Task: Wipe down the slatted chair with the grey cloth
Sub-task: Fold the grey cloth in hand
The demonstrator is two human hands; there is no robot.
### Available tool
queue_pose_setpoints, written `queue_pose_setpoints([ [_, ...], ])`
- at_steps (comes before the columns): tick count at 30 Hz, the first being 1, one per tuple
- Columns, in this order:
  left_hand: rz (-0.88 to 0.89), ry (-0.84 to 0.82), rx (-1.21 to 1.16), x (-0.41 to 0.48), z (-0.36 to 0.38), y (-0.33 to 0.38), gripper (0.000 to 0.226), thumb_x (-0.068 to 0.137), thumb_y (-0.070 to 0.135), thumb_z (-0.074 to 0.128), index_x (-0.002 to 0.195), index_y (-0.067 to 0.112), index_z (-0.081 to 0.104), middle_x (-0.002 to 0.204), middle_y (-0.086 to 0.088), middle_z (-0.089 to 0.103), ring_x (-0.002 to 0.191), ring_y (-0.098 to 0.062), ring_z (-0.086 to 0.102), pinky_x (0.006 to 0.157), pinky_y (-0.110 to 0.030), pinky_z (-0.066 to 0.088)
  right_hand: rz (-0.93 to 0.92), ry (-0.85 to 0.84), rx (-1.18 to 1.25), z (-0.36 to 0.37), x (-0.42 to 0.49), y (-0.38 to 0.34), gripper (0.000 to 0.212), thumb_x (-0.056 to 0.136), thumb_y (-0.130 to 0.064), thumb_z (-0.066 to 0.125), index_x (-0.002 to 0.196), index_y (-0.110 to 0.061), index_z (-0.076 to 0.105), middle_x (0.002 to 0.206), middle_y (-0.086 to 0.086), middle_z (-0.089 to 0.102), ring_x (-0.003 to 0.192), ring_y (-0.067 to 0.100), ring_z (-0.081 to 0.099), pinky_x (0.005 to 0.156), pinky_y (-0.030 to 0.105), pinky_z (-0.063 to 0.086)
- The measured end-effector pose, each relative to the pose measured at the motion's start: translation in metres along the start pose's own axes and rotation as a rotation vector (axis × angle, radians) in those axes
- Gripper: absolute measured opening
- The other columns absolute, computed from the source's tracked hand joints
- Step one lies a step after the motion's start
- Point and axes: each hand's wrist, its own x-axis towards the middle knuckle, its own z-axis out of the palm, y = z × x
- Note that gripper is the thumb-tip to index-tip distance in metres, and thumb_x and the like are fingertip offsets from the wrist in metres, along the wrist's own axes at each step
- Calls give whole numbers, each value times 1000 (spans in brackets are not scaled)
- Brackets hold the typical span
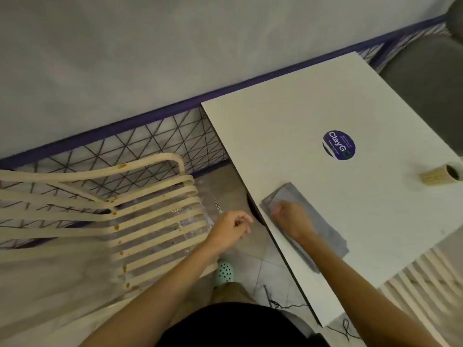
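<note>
The right hand (292, 217) curls its fingers into the folded grey cloth (284, 194) lying along the desk (325, 108) edge nearest the slatted chair (155, 221). The left hand (231, 227) hangs loosely curled and holds nothing. The cloth looks soft, light and limp, best gathered by a bunched fold. Brown stains dot the chair's cream slats above a tiled floor (250, 249), with a wire-mesh barrier (150, 146) beyond.

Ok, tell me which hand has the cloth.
The right hand, gripping the cloth on the table; the left hand hovers beside the chair, off it.
</note>
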Motion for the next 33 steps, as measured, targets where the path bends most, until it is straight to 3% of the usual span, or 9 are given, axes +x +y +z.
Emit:
queue_pose_setpoints([
  [3,-33,-1,-4,2,7,-4,23,93,1,52,93,18,68,78,0,70,67,-17,65,74,-37,55,10,26,-123,2,9,6,27,90,-37,52,84,-15,67,84,-1,67,82,20,62,74,35,52],
  [6,-51,8,-3,-1,10,-8,21,92,1,53,94,16,68,78,-2,70,66,-18,64,73,-36,55,47,-12,-197,4,14,6,22,88,-40,54,84,-20,64,79,-4,63,77,18,59,68,30,47],
  [11,-83,13,16,-3,8,-13,19,93,6,55,92,21,68,80,0,71,61,-14,64,69,-29,57,24,12,-314,8,26,12,32,95,-25,46,66,-16,56,67,1,60,66,23,60,58,30,44],
  [15,-101,32,-23,-1,5,-8,20,93,4,53,94,18,68,81,-3,71,63,-15,63,72,-36,56,-17,-8,-275,0,26,17,41,95,-12,47,55,-21,43,58,-3,49,60,21,53,47,26,30],
  [18,-102,42,-53,2,5,3,20,94,5,53,97,19,67,82,2,71,65,-12,64,75,-37,56,-10,37,-90,-16,16,14,38,97,-22,51,66,-2,58,62,6,58,58,20,53,51,29,35],
  [21,-60,65,-122,5,6,19,22,93,4,56,105,20,65,88,4,70,72,-14,66,77,-31,56,-1,73,127,-43,-6,-2,37,94,-32,52,72,-3,59,66,11,58,58,16,49,56,31,39],
  [26,83,-3,-138,7,6,51,35,87,13,68,119,25,58,108,17,63,98,2,61,83,-17,50,-84,78,456,-92,-46,-42,41,85,-33,41,68,1,56,65,17,49,58,11,40,56,16,33],
  [29,197,20,-159,2,5,57,51,81,15,76,127,25,55,124,24,52,113,6,50,81,-18,53,-135,17,668,-103,-52,-60,30,85,-24,45,61,-8,50,63,11,43,63,14,41,63,29,35],
  [33,255,162,-213,-11,-15,55,40,77,9,77,112,23,64,126,20,53,116,-2,53,84,-27,54,-175,-102,866,-99,-47,-82,30,82,-18,48,74,11,45,75,31,46,73,24,49,66,34,42],
])
